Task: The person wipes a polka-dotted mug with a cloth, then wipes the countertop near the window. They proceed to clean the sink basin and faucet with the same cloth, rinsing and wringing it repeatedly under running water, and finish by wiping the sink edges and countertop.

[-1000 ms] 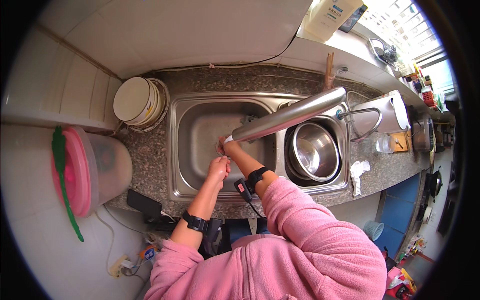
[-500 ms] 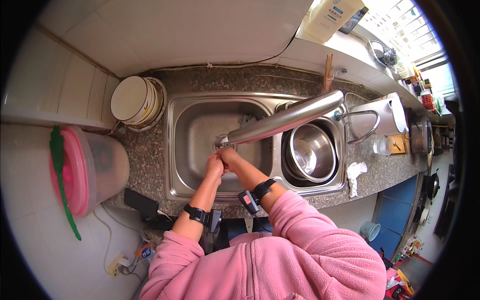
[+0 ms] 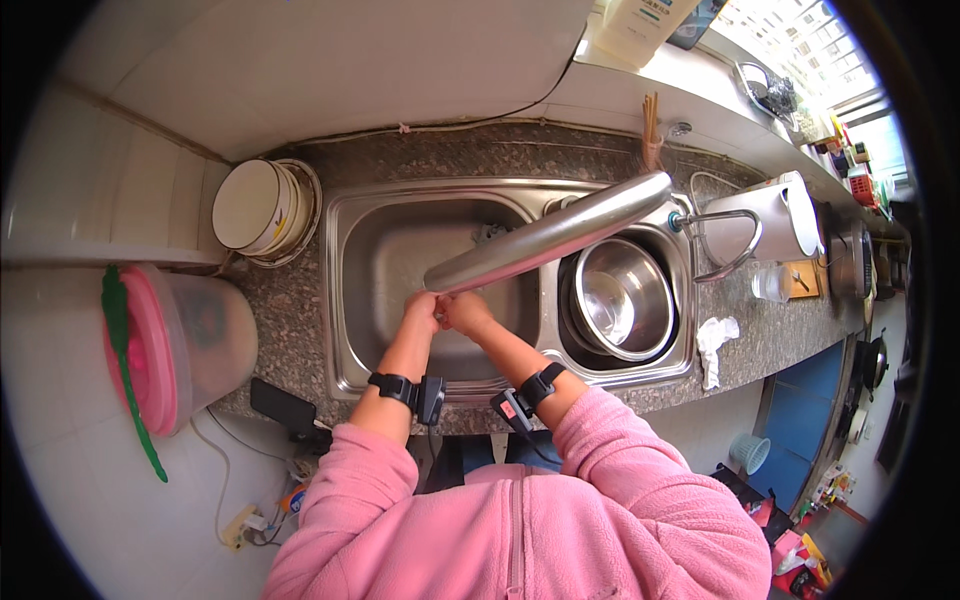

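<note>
My left hand [image 3: 421,309] and my right hand [image 3: 466,314] meet over the left basin of a double steel sink [image 3: 388,240], close beneath the tip of a thick metal faucet spout [image 3: 550,235]. The fingers of both hands are curled in and touch each other. Whatever may lie between them is too small or too hidden to make out. The spout covers part of the fingertips and the drain. Behind the spout, a crumpled greyish thing [image 3: 490,233] lies at the back of the basin.
Nested steel bowls [image 3: 640,300] fill the right basin. Stacked white bowls [image 3: 247,207] stand left of the sink, above a pink-lidded clear bin [image 3: 205,335] and a dark phone [image 3: 282,404]. To the right are a white crumpled cloth [image 3: 715,348] and a clear cup [image 3: 770,283].
My hands have parted slightly, the left shifting a little left and up toward the spout. The view has shifted too, and the spout now hides the drain.
</note>
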Tool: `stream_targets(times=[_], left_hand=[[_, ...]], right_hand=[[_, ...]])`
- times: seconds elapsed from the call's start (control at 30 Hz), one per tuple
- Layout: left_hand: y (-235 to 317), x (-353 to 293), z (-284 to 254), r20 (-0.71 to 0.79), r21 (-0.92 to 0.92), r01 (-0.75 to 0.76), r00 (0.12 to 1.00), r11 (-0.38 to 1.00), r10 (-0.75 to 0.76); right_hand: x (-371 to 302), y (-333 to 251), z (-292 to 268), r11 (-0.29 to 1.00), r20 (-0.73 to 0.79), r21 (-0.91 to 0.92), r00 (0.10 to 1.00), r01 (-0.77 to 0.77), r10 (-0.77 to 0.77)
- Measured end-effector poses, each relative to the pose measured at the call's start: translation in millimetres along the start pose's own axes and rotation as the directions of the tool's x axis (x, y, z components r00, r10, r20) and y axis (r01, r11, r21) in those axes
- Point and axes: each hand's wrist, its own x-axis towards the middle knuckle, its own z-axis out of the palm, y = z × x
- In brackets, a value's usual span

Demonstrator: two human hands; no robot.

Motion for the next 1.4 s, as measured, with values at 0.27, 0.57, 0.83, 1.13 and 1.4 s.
stream_targets(times=[0.27, 0.57, 0.83, 1.13, 1.4], left_hand=[[6, -14, 26, -0.142, 0.013, -0.169, 0.975, 0.986, 0.169], [23, -22, 42, 0.071, 0.066, -0.214, 0.975, 0.975, 0.21], [26, -13, 32, -0.018, -0.068, -0.122, 0.992, 0.99, 0.121], [24, 17, 12, -0.273, 0.347, -0.184, 0.918, 0.92, 0.286], [4, -24, 13, -0.039, 0.532, -0.366, 0.89, 0.763, 0.454]], right_hand=[[-52, -8, 11, 0.949, -0.072, 0.313, 0.995, -0.044, 0.07], [-28, -14, -10, 0.971, -0.091, 0.235, 0.994, -0.039, 0.062], [-9, -4, -15, 0.91, -0.124, -0.346, 0.95, 0.23, -0.287], [-54, -15, -38, 0.95, 0.044, -0.292, 0.993, 0.113, -0.105], [30, -20, -75, 0.759, -0.465, -0.65, 0.775, 0.028, -0.427]])
